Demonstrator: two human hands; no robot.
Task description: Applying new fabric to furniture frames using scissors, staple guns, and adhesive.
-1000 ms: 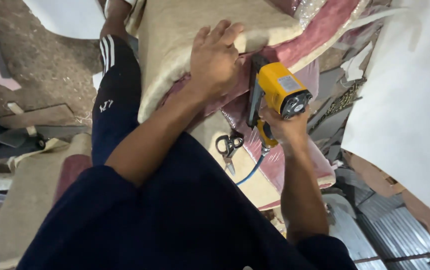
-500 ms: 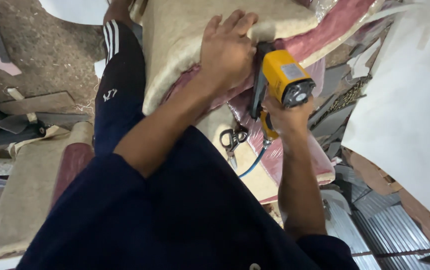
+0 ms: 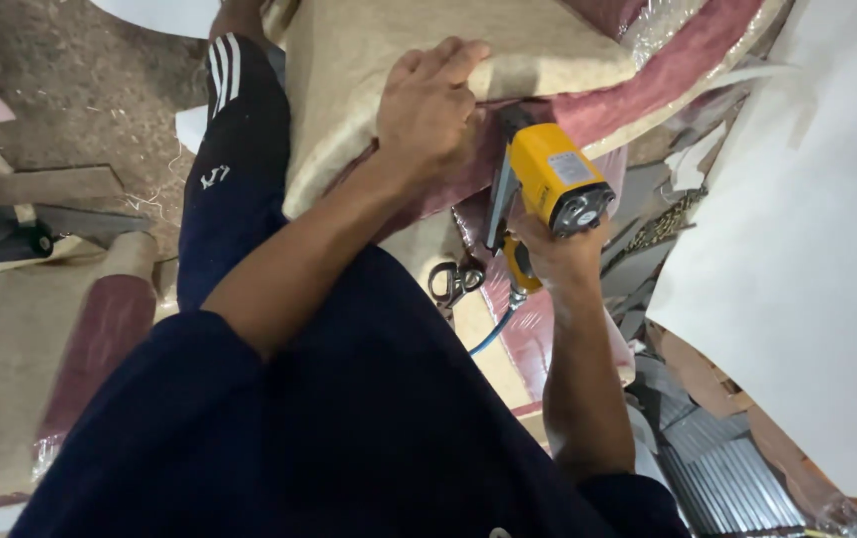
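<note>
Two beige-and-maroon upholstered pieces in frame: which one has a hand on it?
The upper cushion: the left hand presses its beige fabric beside the yellow staple gun in the right hand. The other piece lies untouched at lower left.

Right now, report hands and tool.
Left hand flat on beige fabric. Right hand gripping yellow staple gun. Scissors beside it.

Yellow staple gun [image 3: 551,184] upright against the folded beige fabric [image 3: 369,90].

Over the last second the left hand [image 3: 428,110] has slid a little further along the beige fabric cushion cover [image 3: 399,60], fingers now reaching its folded edge, while the right hand [image 3: 558,261] has tipped the yellow pneumatic staple gun [image 3: 548,184] more upright against the dark red trim [image 3: 648,95].
</note>
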